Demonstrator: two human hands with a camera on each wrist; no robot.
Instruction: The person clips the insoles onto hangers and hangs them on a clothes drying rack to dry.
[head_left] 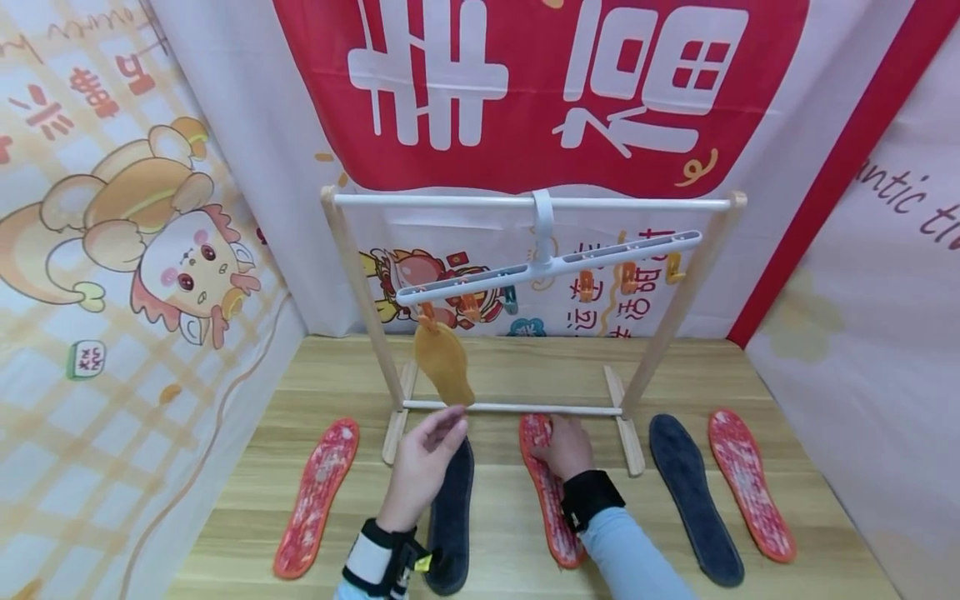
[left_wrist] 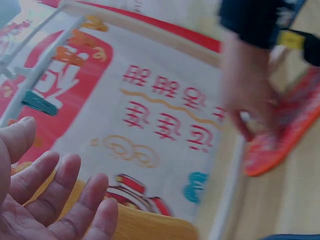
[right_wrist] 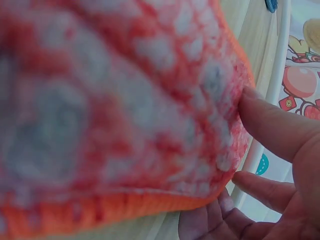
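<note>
A tan insole hangs from an orange clip at the left end of the white hanger. My left hand is just below it, fingertips close to its lower end. In the left wrist view its fingers are loosely bent in front of the tan insole, with nothing gripped. On the table my right hand pinches the far end of a red-and-white insole with an orange edge. The right wrist view has the thumb on its top face and other fingers at and under the rim.
The hanger's hook rests over the top bar of a wooden rack. More clips hang along it, including a yellow clip. Dark insoles and red ones lie around the hands. Printed cloth encloses the table.
</note>
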